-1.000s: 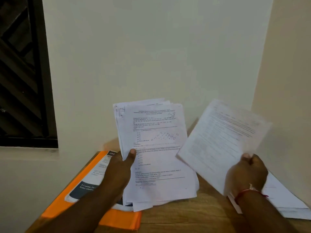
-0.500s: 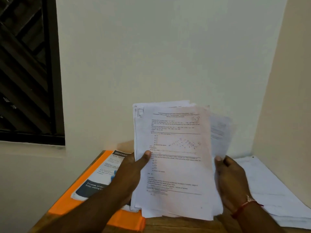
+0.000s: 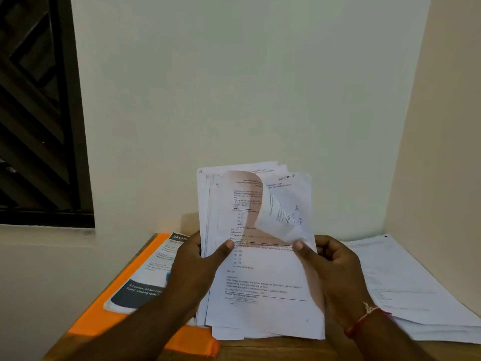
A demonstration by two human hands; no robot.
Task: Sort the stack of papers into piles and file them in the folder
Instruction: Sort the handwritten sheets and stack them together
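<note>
Observer: stack [image 3: 260, 295] held upright above worktop [image 3: 260, 353] in left hand [image 3: 197, 267], fingers curled behind it, thumb across the front. Right hand [image 3: 335, 269] pinches top sheet [image 3: 281, 217] at its right edge; the upper corner curls forward.

Operator: Step in hand, by my reading: peel off one sheet and assign it to a pile.

Observer: Advice?

Operator: Press the left thumb on the sheets beneath so only one lifts. Read the heading before release. Draw the sheet sideways, not down, or it creases.

Observer: Destination?

Operator: Likely the pile [image 3: 416, 295] lying at right, near the wall. Orange folder [image 3: 104, 324] lies at left under a leaflet [image 3: 151, 277]; filing looks like a later step. Square the edges on landing.
</note>
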